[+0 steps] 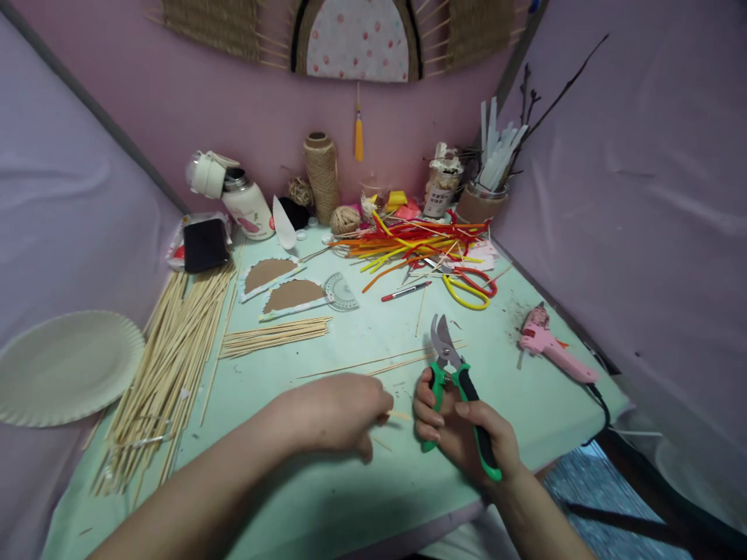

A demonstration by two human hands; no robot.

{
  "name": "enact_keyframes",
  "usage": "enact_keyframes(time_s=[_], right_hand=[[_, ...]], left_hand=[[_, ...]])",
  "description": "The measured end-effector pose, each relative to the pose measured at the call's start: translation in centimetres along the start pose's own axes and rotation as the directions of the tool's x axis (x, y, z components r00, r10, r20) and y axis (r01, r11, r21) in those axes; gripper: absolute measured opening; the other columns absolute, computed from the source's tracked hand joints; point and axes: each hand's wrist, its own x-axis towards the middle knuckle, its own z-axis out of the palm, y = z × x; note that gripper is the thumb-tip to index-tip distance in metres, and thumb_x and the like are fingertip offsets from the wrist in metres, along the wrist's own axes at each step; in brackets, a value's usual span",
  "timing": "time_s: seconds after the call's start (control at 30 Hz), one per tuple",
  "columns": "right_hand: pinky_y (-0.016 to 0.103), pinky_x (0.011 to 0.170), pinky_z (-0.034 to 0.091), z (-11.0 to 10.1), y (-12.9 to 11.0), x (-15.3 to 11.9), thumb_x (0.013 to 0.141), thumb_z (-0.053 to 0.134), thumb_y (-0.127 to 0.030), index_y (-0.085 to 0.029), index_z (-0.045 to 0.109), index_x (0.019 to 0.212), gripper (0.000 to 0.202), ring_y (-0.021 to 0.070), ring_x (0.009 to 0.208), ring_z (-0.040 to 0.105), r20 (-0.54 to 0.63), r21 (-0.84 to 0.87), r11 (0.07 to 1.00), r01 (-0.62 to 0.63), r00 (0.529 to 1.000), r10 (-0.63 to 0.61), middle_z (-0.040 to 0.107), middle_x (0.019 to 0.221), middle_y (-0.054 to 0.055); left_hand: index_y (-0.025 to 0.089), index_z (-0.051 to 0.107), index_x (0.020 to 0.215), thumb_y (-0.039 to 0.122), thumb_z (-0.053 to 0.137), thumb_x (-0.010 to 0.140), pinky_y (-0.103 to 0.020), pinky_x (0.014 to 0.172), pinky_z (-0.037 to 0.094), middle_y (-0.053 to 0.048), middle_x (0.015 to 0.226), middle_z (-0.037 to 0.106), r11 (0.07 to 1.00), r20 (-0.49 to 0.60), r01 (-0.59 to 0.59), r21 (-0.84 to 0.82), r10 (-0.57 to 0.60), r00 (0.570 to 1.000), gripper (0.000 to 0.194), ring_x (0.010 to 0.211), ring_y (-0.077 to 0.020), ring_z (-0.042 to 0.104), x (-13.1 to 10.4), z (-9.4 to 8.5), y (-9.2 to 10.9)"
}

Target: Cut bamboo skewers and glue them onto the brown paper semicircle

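Note:
My right hand is wrapped round green-and-black pruning shears, whose blades stand apart and point away from me. To its left, my left hand is low over the table with fingers bent down. A short pale stick piece shows at its fingertips; whether it is gripped I cannot tell. Another small piece lies just below. Beyond the hands, long thin sticks lie across the mint cloth. A neat row of cut sticks is farther left, below two brown half-circle pieces and a clear protractor.
Many long sticks and a white paper plate are at left. Scissors, a pen and coloured pipe cleaners lie at the back. A pink glue gun with its cord is at right.

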Motion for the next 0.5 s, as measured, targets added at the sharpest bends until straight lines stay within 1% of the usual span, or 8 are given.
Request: enact_keyframes(time_s=[0.07, 0.13, 0.2, 0.23, 0.3, 0.37, 0.43, 0.5], right_hand=[[0.027, 0.057, 0.03, -0.1, 0.0, 0.1, 0.059, 0.071, -0.029, -0.02, 0.061, 0.1, 0.043, 0.0122, 0.063, 0.032, 0.007, 0.009, 1.0, -0.002, 1.0, 0.002, 0.043, 0.081, 0.001], [0.028, 0.057, 0.03, -0.2, 0.1, 0.1, 0.059, 0.07, -0.029, -0.021, 0.06, 0.1, 0.043, 0.0124, 0.063, 0.032, 0.024, 0.018, 1.0, -0.005, 1.0, 0.004, 0.043, 0.082, 0.001], [0.028, 0.057, 0.03, -0.3, 0.1, 0.1, 0.059, 0.069, -0.03, -0.022, 0.059, 0.1, 0.043, 0.0125, 0.063, 0.032, 0.043, 0.024, 1.0, -0.003, 0.999, 0.002, 0.043, 0.082, 0.001], [0.028, 0.057, 0.03, -0.3, 0.1, 0.0, 0.06, 0.069, -0.031, -0.022, 0.059, 0.1, 0.043, 0.0125, 0.063, 0.032, 0.053, 0.027, 1.0, 0.004, 0.999, -0.005, 0.043, 0.081, 0.001], [0.028, 0.057, 0.03, -0.3, 0.1, 0.0, 0.06, 0.068, -0.033, -0.022, 0.059, 0.102, 0.044, 0.0125, 0.063, 0.032, 0.064, 0.031, 0.999, 0.027, 0.998, -0.029, 0.042, 0.081, 0.001], [0.028, 0.057, 0.03, -0.4, 0.1, 0.0, 0.06, 0.068, -0.034, -0.022, 0.059, 0.103, 0.045, 0.0128, 0.063, 0.032, 0.07, 0.027, 0.999, 0.044, 0.996, -0.046, 0.041, 0.081, 0.001], [0.028, 0.056, 0.03, -0.5, 0.2, 0.1, 0.06, 0.068, -0.034, -0.022, 0.06, 0.103, 0.045, 0.013, 0.064, 0.032, 0.076, 0.022, 0.998, 0.051, 0.996, -0.053, 0.041, 0.081, 0.001], [0.028, 0.056, 0.03, -0.6, 0.2, 0.2, 0.06, 0.069, -0.034, -0.022, 0.06, 0.102, 0.045, 0.0131, 0.064, 0.033, 0.084, 0.024, 0.998, 0.058, 0.995, -0.06, 0.04, 0.082, 0.001]], left_hand=[[0.019, 0.066, 0.092, 0.016, 0.062, 0.08, -0.03, 0.063, 0.044, -0.009, 0.093, 0.069, 0.997, -0.026, 0.032, 0.064, -0.03, 0.999, 0.013, 0.083, -0.0253, 0.066, -0.1, 1.6, 0.3], [0.017, 0.067, 0.087, 0.01, 0.051, 0.084, -0.031, 0.061, 0.044, -0.011, 0.089, 0.069, 0.993, -0.069, 0.051, 0.104, -0.044, 0.997, 0.018, 0.079, -0.0254, 0.067, -0.1, 2.9, 0.5], [0.017, 0.067, 0.083, 0.009, 0.049, 0.084, -0.031, 0.061, 0.044, -0.012, 0.087, 0.07, 0.991, -0.087, 0.065, 0.117, -0.055, 0.995, 0.02, 0.077, -0.0251, 0.067, -0.2, 3.2, 0.5], [0.016, 0.067, 0.082, 0.009, 0.049, 0.083, -0.031, 0.061, 0.044, -0.012, 0.086, 0.07, 0.989, -0.101, 0.082, 0.12, -0.07, 0.992, 0.02, 0.076, -0.0248, 0.067, -0.3, 2.9, 0.4], [0.015, 0.067, 0.082, 0.009, 0.049, 0.084, -0.03, 0.064, 0.045, -0.012, 0.086, 0.071, 0.981, -0.158, 0.144, 0.127, -0.123, 0.98, 0.02, 0.077, -0.0244, 0.067, -0.4, 1.5, 0.1], [0.014, 0.067, 0.087, 0.013, 0.047, 0.087, -0.031, 0.067, 0.045, -0.014, 0.09, 0.071, 0.97, -0.234, 0.206, 0.131, -0.172, 0.957, 0.02, 0.081, -0.0251, 0.066, 0.0, -0.6, -0.4], [0.015, 0.066, 0.085, 0.021, 0.047, 0.088, -0.032, 0.066, 0.044, -0.012, 0.088, 0.07, 0.954, -0.278, 0.28, 0.107, -0.242, 0.93, 0.02, 0.079, -0.025, 0.065, 1.1, -2.8, -0.9], [0.015, 0.066, 0.085, 0.017, 0.043, 0.087, -0.031, 0.068, 0.044, -0.011, 0.087, 0.068, 0.945, -0.351, 0.312, 0.101, -0.259, 0.9, 0.022, 0.081, -0.0238, 0.064, 2.9, -4.4, -1.3]])
